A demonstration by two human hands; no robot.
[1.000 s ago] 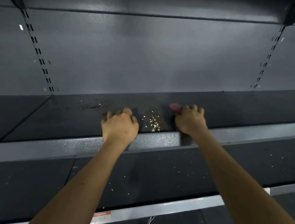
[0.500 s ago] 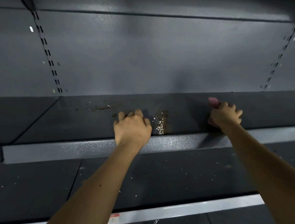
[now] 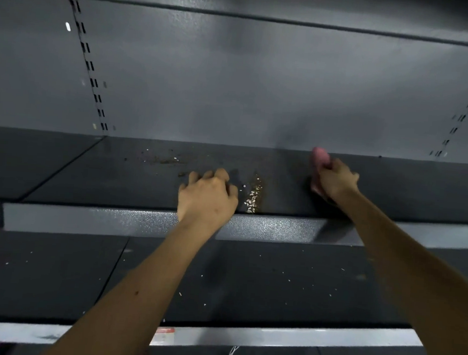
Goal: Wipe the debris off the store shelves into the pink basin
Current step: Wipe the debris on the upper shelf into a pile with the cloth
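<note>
No text is legible; the price tags (image 3: pixel 165 331) on the lower shelf rail (image 3: pixel 298 336) (red and blue-white) are blurred.

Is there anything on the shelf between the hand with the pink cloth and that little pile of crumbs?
Nothing visible. Bare dark shelf surface separates the right hand, closed on the pink cloth, from the pale crumb pile. The left hand rests on the pile's far side.

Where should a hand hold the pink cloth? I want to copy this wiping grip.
Grip the pink cloth around its bunched middle, coming from above and the front edge, as the right hand does now. It lies crumpled on the shelf, so a bunched wad probably pushes debris best.
</note>
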